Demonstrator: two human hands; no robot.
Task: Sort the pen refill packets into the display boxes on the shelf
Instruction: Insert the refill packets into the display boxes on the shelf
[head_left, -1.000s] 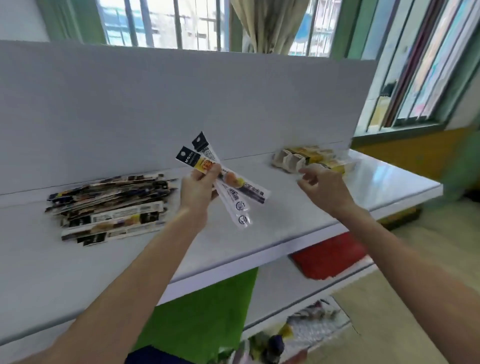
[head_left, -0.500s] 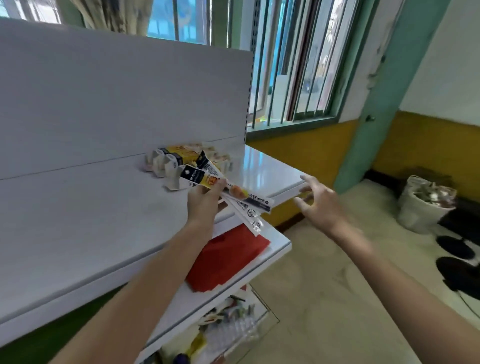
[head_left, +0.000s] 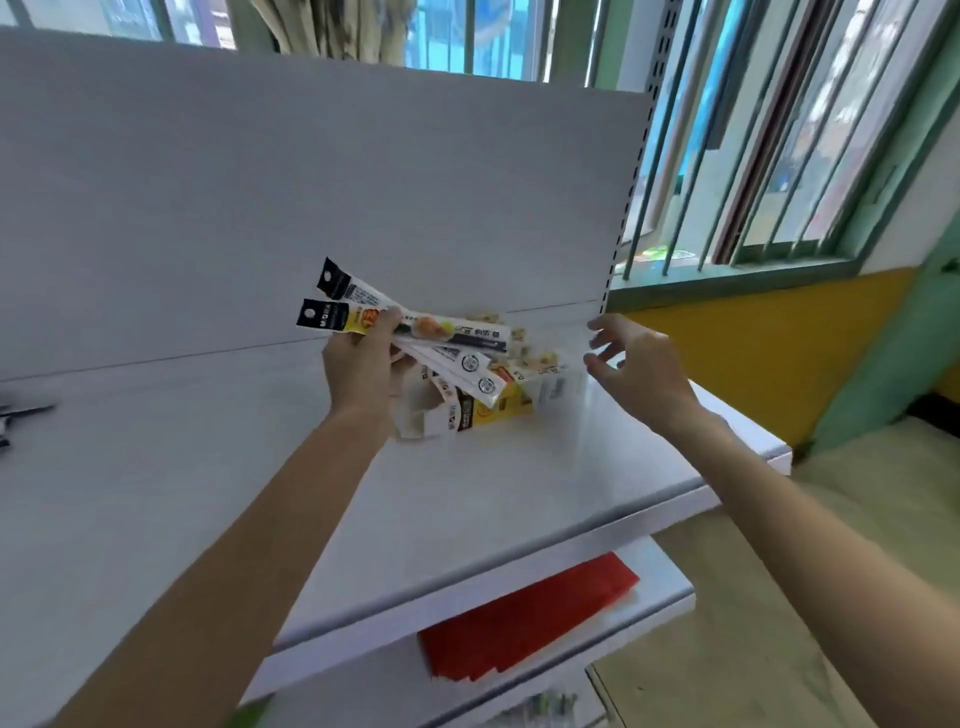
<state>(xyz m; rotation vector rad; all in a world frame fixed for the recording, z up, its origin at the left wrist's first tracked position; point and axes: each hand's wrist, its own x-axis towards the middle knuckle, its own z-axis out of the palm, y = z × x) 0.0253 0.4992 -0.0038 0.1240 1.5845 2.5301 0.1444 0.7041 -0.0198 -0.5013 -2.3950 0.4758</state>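
Pkts (head_left: 452, 335) gripped in L hand (head_left: 358, 371).

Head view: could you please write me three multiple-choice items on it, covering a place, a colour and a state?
1. Where do the display boxes stand?
A. on the upper shelf, near its right end
B. on the windowsill
C. on the floor
2. What colour is the flat sheet on the lower shelf?
A. blue
B. red
C. black
3. How is the right hand?
A. pinching a packet
B. clenched
C. open, holding nothing
Key: 1 A, they sit at that shelf's right end; 2 B, it shows red below the upper shelf; 3 C, its fingers are spread, while the left hand grips the refill packets.
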